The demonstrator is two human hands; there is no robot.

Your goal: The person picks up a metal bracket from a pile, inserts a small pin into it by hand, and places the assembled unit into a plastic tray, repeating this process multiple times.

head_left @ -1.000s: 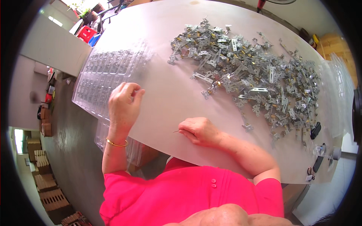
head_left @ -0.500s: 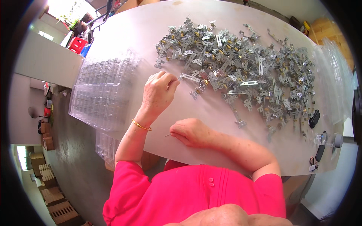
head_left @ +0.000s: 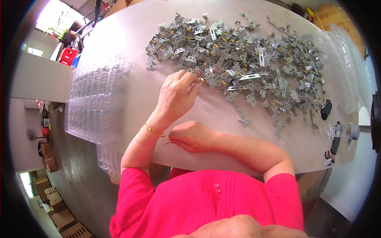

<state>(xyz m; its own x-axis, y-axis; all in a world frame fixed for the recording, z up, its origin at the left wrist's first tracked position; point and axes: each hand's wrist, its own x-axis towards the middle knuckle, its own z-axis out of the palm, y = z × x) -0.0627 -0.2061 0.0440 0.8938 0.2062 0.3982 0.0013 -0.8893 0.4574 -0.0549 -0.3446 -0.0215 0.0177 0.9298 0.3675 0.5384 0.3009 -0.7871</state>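
My left hand (head_left: 177, 93), with a gold bangle at its wrist, reaches to the near edge of a large heap of small metal parts (head_left: 234, 55). Its fingers are bent and pinched together around a small metal part (head_left: 201, 82), mostly hidden by the fingertips. Closer to my body, my right hand (head_left: 191, 136) rests low over the table, its fingers closed. A thin grey metal piece (head_left: 167, 142) sticks out past its fingertips; the rest is covered. The heap mixes silvery plates, slotted strips and brass-coloured bits.
Stacked clear plastic trays (head_left: 95, 99) holding metal parts stand at the table's left. Clear plastic sheets (head_left: 345, 67) lie at the far right. A black object (head_left: 326, 109), a clear bottle (head_left: 344, 131) and keys (head_left: 329, 158) lie on the right side of the white table (head_left: 238, 146).
My left hand has moved right, up to the heap's edge, covering where a slotted strip lay. My right hand has shifted slightly left, still holding the thin piece. The whole view has shifted a little.
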